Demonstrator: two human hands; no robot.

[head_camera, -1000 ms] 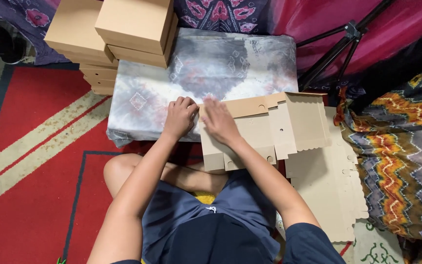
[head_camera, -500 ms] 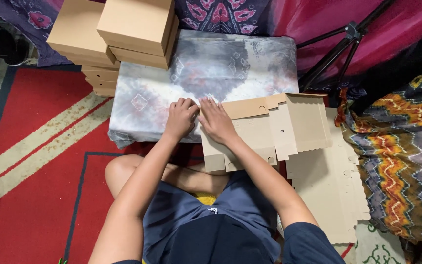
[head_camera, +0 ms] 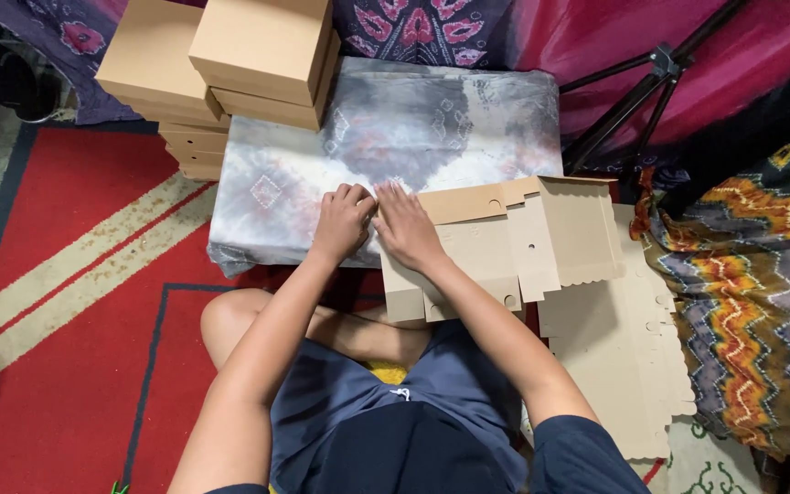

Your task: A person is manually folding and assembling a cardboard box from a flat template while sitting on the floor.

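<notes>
Left grip: my left hand (head_camera: 342, 222) sits at the centre of the frame with the fingers curled down onto the left edge of the cardboard sheet (head_camera: 496, 247). I cannot tell whether they pinch a flap or only press on it.
Right grip: my right hand (head_camera: 407, 229) lies flat just beside the left, palm down and fingers spread, pressing the same edge rather than closing round anything.
Cardboard sheet: a flat, die-cut box blank, right of centre. Its left part rests on the cloth-covered surface (head_camera: 322, 165); its near edge hangs over towards my lap. A darker brown flap (head_camera: 468, 203) runs along its top, touching my right fingertips.
Step in hand, as I judge it: creasing the flap at the left end. To do it well I would keep the right palm flat as an anchor just inside the score line, run the left fingers along the whole fold rather than one spot, and keep the fold on the surface, since the overhanging part has no backing.
Risk, as I judge it: the cloth looks soft, so a crease pressed there may come out crooked.
Further out: more flat blanks (head_camera: 624, 357) lie at lower right; finished boxes (head_camera: 230, 64) are stacked at upper left; a tripod (head_camera: 651, 82) stands at upper right.
</notes>
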